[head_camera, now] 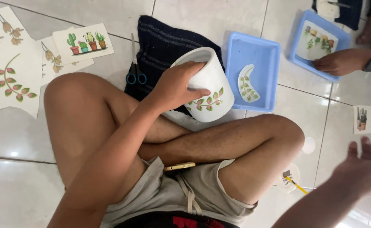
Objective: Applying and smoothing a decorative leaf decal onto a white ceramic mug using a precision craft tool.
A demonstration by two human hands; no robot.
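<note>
I sit cross-legged on a tiled floor. My left hand [178, 85] grips the rim of a white pot [208, 86], tilted on its side above my legs, with a green-and-pink leaf decal [205, 101] on its wall. My right hand [365, 164] hovers open at the right edge, fingers spread, holding nothing. Beyond the pot, a blue tray [257, 50] holds a crescent-shaped leaf decal [247, 83].
Blue-handled scissors [135, 69] lie on a dark cloth [160, 42]. Decal sheets [82, 42] lie at left. Another person's hands [341, 61] work at a second blue tray [310, 25] top right. A small cactus decal [362, 119] and a phone [179, 166] on my lap.
</note>
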